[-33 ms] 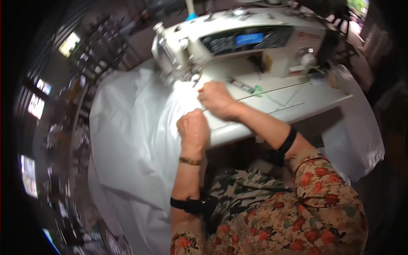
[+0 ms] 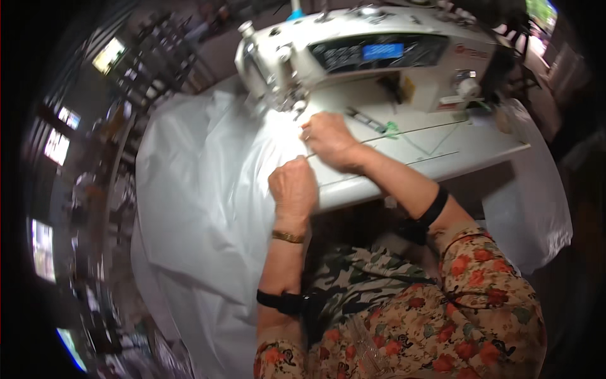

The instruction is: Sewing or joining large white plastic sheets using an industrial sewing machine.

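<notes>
A large sheet of white fabric (image 2: 196, 170) drapes over the left part of the sewing table and hangs down beside my lap. My left hand (image 2: 294, 186) is closed on its right edge, near the table's front. Farther in, my right hand (image 2: 331, 140) pinches the same fabric just in front of the needle area, fingertips together. Above them stands a white sewing machine (image 2: 372, 57) with a lit blue display. Its presser foot (image 2: 298, 108) is close to the fabric under a bright light; glare hides the exact contact there.
On the white table (image 2: 353, 187), to the right of my right hand, lies a dark thread snipper (image 2: 366, 120) with green thread (image 2: 392, 130) beside it. A translucent plastic bag (image 2: 527, 208) hangs off the table's right end. Cluttered shelving and windows line the left.
The whole view has shifted slightly, so the machine and both hands appear a little farther right. Both hands keep their grip on the fabric.
</notes>
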